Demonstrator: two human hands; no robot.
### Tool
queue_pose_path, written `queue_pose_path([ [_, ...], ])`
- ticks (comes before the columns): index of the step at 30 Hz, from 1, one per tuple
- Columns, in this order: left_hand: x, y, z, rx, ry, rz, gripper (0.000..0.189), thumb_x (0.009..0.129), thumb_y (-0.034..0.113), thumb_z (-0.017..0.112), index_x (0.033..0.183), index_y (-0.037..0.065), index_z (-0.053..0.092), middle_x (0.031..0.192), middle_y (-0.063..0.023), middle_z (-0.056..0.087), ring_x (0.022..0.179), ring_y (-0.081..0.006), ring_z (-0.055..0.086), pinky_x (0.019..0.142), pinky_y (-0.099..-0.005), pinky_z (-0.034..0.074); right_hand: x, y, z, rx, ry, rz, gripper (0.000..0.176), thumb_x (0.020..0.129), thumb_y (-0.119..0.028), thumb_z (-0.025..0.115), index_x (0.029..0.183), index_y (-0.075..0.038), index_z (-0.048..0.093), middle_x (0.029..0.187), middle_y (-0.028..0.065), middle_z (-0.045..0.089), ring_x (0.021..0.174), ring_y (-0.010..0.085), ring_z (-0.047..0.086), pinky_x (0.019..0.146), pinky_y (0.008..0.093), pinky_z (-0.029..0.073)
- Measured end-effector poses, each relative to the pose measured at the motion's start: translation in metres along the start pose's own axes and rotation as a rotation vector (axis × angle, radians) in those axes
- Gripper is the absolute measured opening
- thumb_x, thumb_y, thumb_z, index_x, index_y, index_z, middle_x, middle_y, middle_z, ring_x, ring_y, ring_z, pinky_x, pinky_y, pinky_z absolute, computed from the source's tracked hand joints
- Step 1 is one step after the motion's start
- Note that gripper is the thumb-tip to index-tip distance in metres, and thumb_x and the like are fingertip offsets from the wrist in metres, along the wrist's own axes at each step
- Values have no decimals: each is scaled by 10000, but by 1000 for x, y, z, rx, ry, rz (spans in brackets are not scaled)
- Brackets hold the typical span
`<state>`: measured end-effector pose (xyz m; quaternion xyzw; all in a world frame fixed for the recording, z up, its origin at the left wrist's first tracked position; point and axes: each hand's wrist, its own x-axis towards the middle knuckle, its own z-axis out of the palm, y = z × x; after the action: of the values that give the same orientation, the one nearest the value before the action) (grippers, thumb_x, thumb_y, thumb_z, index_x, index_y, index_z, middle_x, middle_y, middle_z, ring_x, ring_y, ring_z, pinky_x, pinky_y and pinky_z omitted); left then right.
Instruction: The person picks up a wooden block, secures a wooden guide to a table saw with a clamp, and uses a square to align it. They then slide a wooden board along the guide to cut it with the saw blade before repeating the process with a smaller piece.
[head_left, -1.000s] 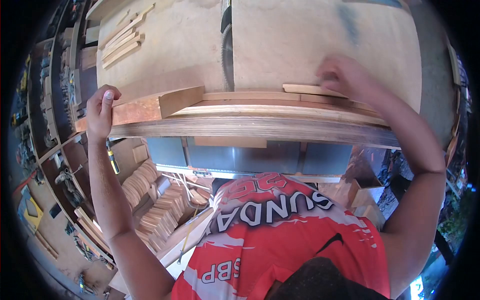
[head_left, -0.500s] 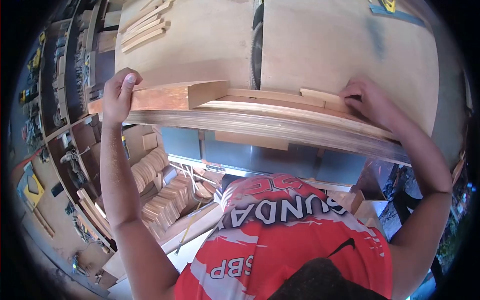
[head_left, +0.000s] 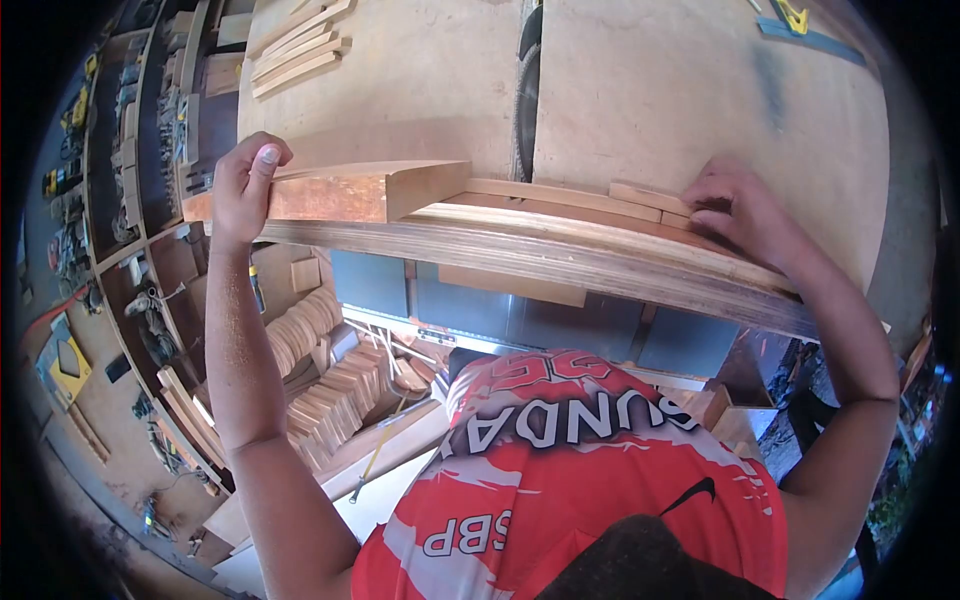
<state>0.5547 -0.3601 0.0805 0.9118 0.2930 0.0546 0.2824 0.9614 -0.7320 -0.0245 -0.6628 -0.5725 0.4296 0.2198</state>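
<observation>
The left grip (head_left: 240, 200) is curled closed, its thumb (head_left: 262, 172) pointing forward with the nail showing. Behind it, the left forearm (head_left: 242, 340) runs nearly straight back toward the body. Well apart to its right, the right grip (head_left: 740, 210) has bent fingers (head_left: 714, 184) turned inward; the right forearm (head_left: 838, 308) slants outward behind it to a bent elbow (head_left: 880, 398).

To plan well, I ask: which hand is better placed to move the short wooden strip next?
Probably the right hand: it is at the end of the short wooden strip. The left hand is at the thick block, across the saw blade.
</observation>
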Motion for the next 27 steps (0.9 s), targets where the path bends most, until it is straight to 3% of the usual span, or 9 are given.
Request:
queue_pose_path([
  [10, 0, 0, 0, 15, -1, 11, 469, 1026, 364, 482, 834, -49, 596, 754, -105, 596, 744, -189, 558, 726, -309, 450, -15, -15, -11, -47, -131, 53, 369, 940, -282, 637, 1189, -10, 660, 1158, 170, 601, 1086, 318, 579, 965, 383, 462],
  [12, 0, 1, 1, 13, 6, 16, 467, 1025, 362, 484, 833, -48, 595, 753, -107, 597, 742, -192, 559, 724, -310, 450, -21, -22, -18, -17, -167, 67, 604, 897, -464, 656, 1261, 13, 586, 1220, 191, 570, 1134, 354, 563, 995, 412, 449],
  [13, 0, 1, 1, 9, 12, 19, 464, 1024, 360, 485, 833, -48, 595, 753, -110, 598, 739, -196, 560, 723, -311, 451, -24, -24, -22, -19, -166, 66, 604, 897, -464, 656, 1261, 13, 586, 1220, 191, 570, 1134, 354, 563, 995, 412, 449],
  [15, 0, 0, 1, 8, 15, 15, 463, 1023, 360, 485, 833, -47, 595, 751, -112, 596, 736, -200, 561, 720, -314, 452, -30, -26, -30, -12, -296, 56, 829, 769, -611, 724, 1292, 4, 534, 1259, 202, 542, 1166, 366, 550, 1000, 417, 448],
  [16, 0, 0, 1, 7, 16, 11, 461, 1022, 360, 485, 834, -46, 596, 750, -115, 595, 734, -203, 563, 717, -316, 453, -31, -29, -32, -14, -295, 57, 829, 769, -611, 724, 1292, 4, 534, 1259, 202, 542, 1166, 366, 550, 1000, 417, 448],
  [18, 0, -1, 1, 15, 18, 11, 461, 1020, 360, 484, 834, -46, 596, 748, -117, 595, 732, -208, 566, 715, -319, 455, -30, -40, -31, -71, -401, 41, 1015, 613, -650, 809, 1319, 3, 487, 1392, 218, 463, 1245, 407, 509, 1035, 433, 421],
  [22, 0, -1, 1, 39, 19, 2, 461, 1018, 362, 483, 833, -45, 597, 746, -123, 599, 732, -218, 576, 713, -327, 459, -34, -61, -23, -217, -393, 47, 1013, 572, -606, 843, 1312, -15, 481, 1407, 228, 439, 1234, 433, 509, 1022, 442, 434],
  [24, 0, -2, 1, 29, 22, 11, 460, 1017, 361, 484, 833, -44, 599, 746, -123, 600, 733, -219, 577, 713, -328, 459, -40, -62, -10, -186, -225, 57, 888, 583, -469, 861, 1265, -20, 510, 1286, 209, 513, 1159, 404, 547, 985, 433, 457],
  [27, 0, -1, 1, 23, 23, 25, 459, 1018, 361, 484, 835, -44, 602, 746, -122, 600, 733, -216, 579, 711, -326, 459, -43, -59, -3, -193, -157, 52, 840, 579, -389, 857, 1255, -28, 513, 1278, 198, 516, 1163, 402, 543, 980, 434, 457],
])
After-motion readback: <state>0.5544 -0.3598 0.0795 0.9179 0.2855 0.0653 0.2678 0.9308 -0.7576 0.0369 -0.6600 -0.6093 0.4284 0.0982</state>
